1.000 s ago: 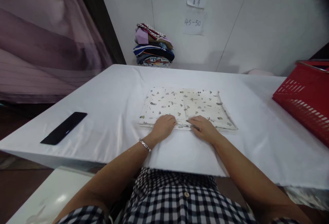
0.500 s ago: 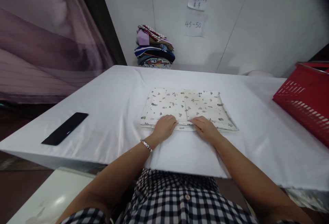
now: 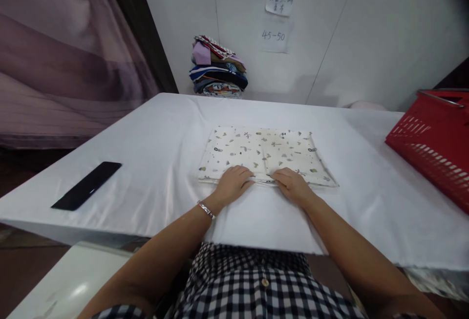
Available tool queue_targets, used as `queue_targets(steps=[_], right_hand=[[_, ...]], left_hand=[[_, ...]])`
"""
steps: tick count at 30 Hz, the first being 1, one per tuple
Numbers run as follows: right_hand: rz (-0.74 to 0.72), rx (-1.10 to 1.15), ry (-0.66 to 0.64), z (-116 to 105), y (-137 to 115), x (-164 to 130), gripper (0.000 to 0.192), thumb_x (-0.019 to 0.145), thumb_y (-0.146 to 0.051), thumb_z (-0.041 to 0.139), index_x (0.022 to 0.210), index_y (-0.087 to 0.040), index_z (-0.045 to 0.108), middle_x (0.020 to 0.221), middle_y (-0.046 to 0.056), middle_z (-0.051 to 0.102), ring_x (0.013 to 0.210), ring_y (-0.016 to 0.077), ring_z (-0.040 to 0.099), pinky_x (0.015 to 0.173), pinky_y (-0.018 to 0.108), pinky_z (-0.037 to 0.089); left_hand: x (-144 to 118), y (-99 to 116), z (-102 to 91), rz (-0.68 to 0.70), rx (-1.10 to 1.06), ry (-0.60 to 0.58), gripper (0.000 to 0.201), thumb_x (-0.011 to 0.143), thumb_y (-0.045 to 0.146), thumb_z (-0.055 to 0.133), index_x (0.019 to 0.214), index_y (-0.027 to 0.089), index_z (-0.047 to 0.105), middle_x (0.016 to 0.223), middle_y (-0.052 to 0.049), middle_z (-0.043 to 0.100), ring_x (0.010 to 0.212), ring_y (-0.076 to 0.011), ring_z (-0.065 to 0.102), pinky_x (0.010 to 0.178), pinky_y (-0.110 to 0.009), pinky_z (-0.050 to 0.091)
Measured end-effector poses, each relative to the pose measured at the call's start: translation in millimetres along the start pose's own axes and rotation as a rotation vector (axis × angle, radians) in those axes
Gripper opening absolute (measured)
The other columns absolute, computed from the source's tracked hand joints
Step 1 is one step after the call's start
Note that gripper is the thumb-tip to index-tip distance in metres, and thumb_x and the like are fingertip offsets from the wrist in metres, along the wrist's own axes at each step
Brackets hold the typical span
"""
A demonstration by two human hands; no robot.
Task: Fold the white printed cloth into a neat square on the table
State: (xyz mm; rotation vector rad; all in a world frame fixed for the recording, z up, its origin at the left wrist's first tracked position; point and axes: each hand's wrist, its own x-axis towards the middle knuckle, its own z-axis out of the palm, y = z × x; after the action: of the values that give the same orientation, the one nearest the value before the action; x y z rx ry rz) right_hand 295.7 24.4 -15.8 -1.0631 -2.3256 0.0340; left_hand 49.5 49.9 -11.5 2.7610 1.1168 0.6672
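Note:
A cream cloth [image 3: 256, 150] printed with small plants and leaves lies folded into a layered rectangle on the white-covered table [image 3: 157, 138]. Along its near edge, left of the middle, my left hand [image 3: 234, 182] grips the layers with fingers on top; the thumb is hidden. My right hand [image 3: 291, 183] pinches the same edge a little right of the middle. Between the two hands the stacked edges bunch slightly. A crease runs down the cloth's centre.
A black flat phone-like slab [image 3: 88, 185] lies on the table's left. At the right edge stands a red plastic basket [image 3: 436, 138] with a metal handle. Folded fabrics [image 3: 219, 67] are piled against the back wall, left of two paper signs [image 3: 276, 18].
Both hands stay at the near edge, and the cloth's front layers now lie closer together between them. The whole view has shifted slightly.

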Motion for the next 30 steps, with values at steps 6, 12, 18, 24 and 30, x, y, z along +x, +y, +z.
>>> queue_targets(steps=[6, 12, 18, 24, 30], right_hand=[[0.003, 0.041, -0.033, -1, -1, 0, 0.024, 0.085, -0.016, 0.047, 0.104, -0.020, 0.062, 0.097, 0.008, 0.065, 0.090, 0.0209, 0.056, 0.077, 0.037, 0.049], [0.015, 0.025, -0.076, -2, -4, 0, 0.027, 0.084, -0.027, 0.053, 0.110, -0.019, 0.060, 0.102, 0.009, 0.063, 0.093, 0.0225, 0.055, 0.080, 0.039, 0.047], [0.031, -0.031, -0.057, 1, -3, 2, 0.024, 0.091, -0.022, 0.044, 0.105, -0.018, 0.062, 0.097, 0.009, 0.065, 0.090, 0.0212, 0.056, 0.077, 0.037, 0.048], [0.032, -0.095, 0.045, 5, -3, 3, 0.026, 0.092, -0.021, 0.040, 0.105, -0.020, 0.063, 0.095, 0.009, 0.066, 0.088, 0.0206, 0.056, 0.077, 0.036, 0.047], [-0.026, -0.145, -0.007, 11, -2, 1, 0.026, 0.091, -0.016, 0.041, 0.103, -0.018, 0.064, 0.098, 0.009, 0.065, 0.090, 0.0211, 0.053, 0.075, 0.035, 0.045]], left_hand=[[2, 1, 1.3, -0.008, 0.052, -0.007, 0.020, 0.092, 0.032, 0.043, 0.092, 0.019, 0.058, 0.093, -0.004, 0.063, 0.088, -0.0193, 0.054, 0.077, -0.034, 0.041], [3, 1, 3.0, -0.020, 0.087, -0.010, 0.018, 0.091, 0.030, 0.043, 0.089, 0.019, 0.056, 0.091, -0.004, 0.062, 0.087, -0.0193, 0.053, 0.076, -0.034, 0.041], [2, 3, 0.9, -0.003, 0.083, -0.027, 0.016, 0.089, 0.029, 0.046, 0.097, 0.019, 0.056, 0.098, -0.005, 0.061, 0.090, -0.0199, 0.053, 0.078, -0.035, 0.042], [7, 3, -2.3, 0.035, 0.143, 0.016, 0.020, 0.088, 0.023, 0.046, 0.104, 0.020, 0.057, 0.101, -0.005, 0.063, 0.092, -0.0204, 0.054, 0.077, -0.036, 0.041], [9, 4, -0.3, 0.112, 0.273, 0.019, 0.019, 0.087, 0.012, 0.045, 0.094, 0.018, 0.061, 0.097, -0.006, 0.062, 0.094, -0.0213, 0.051, 0.079, -0.035, 0.039]])
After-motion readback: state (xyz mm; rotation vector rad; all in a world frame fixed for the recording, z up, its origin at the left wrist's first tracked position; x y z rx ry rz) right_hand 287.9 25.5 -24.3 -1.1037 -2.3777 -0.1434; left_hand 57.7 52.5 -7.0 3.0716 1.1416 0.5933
